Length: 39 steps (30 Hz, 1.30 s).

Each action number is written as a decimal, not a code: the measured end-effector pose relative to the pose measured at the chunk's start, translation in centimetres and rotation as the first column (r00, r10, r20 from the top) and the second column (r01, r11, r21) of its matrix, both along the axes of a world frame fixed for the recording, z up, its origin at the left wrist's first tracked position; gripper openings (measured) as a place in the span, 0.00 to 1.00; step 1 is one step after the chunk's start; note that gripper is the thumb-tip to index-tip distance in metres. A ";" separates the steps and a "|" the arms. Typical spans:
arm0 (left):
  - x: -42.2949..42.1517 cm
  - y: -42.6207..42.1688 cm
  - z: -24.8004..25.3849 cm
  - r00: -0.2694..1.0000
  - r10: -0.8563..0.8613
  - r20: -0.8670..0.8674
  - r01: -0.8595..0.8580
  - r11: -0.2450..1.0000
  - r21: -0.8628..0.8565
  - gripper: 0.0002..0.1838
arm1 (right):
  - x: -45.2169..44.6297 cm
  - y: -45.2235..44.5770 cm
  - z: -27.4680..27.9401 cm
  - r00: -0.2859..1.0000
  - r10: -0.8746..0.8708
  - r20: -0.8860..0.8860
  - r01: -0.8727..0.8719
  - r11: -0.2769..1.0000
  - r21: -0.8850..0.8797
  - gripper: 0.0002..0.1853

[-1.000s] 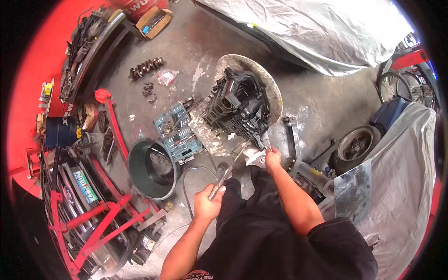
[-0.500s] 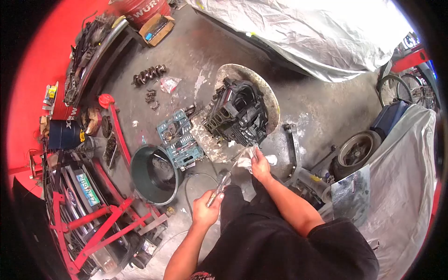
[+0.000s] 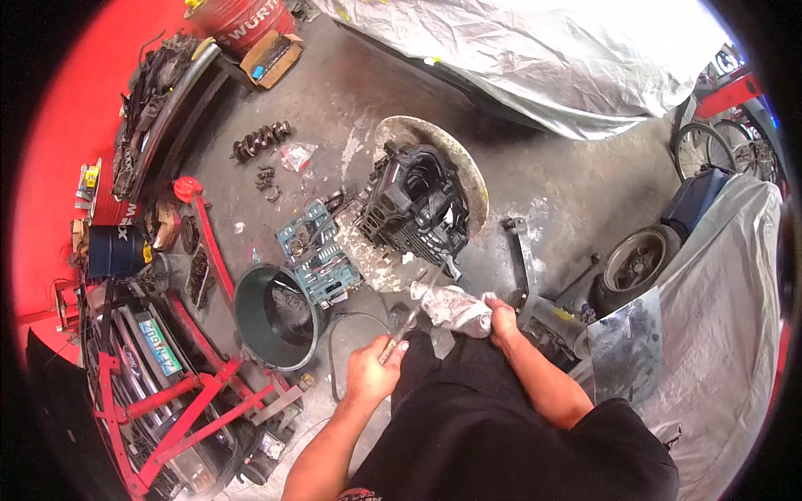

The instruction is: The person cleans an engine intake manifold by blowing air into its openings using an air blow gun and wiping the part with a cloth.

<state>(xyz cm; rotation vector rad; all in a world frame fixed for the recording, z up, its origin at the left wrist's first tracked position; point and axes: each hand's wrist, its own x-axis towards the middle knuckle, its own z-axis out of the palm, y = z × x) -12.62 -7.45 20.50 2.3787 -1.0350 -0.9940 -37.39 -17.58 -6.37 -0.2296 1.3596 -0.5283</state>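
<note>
Floor [image 3: 490, 265] passable ahead of right grip [image 3: 502, 319], between engine block [image 3: 418, 204] and metal bar [image 3: 523, 255]; bucket [image 3: 251, 317] obstructs left.

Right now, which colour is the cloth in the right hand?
The cloth in the right hand is whitish with greyish patches, seen in the head view.

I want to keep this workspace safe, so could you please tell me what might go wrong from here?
The metal tool in the left hand could slip and drop to the floor. The thin hose or cable curving close by might trip the person. The open toolkit beside the bucket could be knocked, scattering its pieces.
</note>
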 end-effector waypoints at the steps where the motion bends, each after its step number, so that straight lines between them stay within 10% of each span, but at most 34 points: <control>1: 0.1 -0.3 0.3 1.000 0.012 0.005 -0.012 1.000 0.007 0.15 | 0.4 -0.8 0.0 0.999 -0.035 -0.003 0.035 0.999 -0.027 0.15; 5: -0.5 -1.0 1.3 0.994 -0.107 0.031 0.103 0.989 0.102 0.14 | 4.6 -3.8 -1.3 0.972 0.066 -0.226 -0.145 0.924 -0.355 0.18; 7: -0.9 -1.0 1.4 0.999 0.011 0.046 -0.013 0.999 0.043 0.14 | 6.8 -4.3 -1.2 0.638 0.292 -0.712 -0.750 0.445 -0.490 0.19; 9: -1.1 -0.7 1.4 0.995 0.089 0.048 -0.089 0.996 -0.002 0.13 | 9.3 -6.4 6.4 0.179 0.484 -0.856 -0.983 0.063 -0.171 0.27; 14: -0.3 0.6 1.7 0.984 0.161 0.072 -0.156 0.985 -0.068 0.15 | 10.6 -2.3 -0.6 -0.073 0.199 -0.977 -0.997 -0.017 0.071 0.28; 27: -1.2 -1.0 2.5 0.992 0.126 -0.016 -0.126 0.991 0.048 0.15 | 8.1 -5.3 0.8 -0.051 0.222 -0.974 -0.991 -0.131 0.022 0.24; 32: -1.8 -2.6 -0.2 0.998 0.014 0.061 -0.016 0.999 0.031 0.15 | 5.3 -7.2 3.1 0.349 0.464 -0.814 -0.923 0.321 -0.213 0.21; 35: -2.3 -4.3 -0.7 0.997 -0.033 0.075 0.029 0.999 0.045 0.16 | 3.8 -6.3 -3.1 0.589 0.174 -0.789 -0.595 0.754 -0.278 0.25; 39: -2.6 -6.3 -1.1 0.993 -0.079 0.088 0.068 0.991 0.119 0.17 | 2.8 -7.1 -3.4 0.749 0.134 -0.649 -0.445 0.827 -0.343 0.28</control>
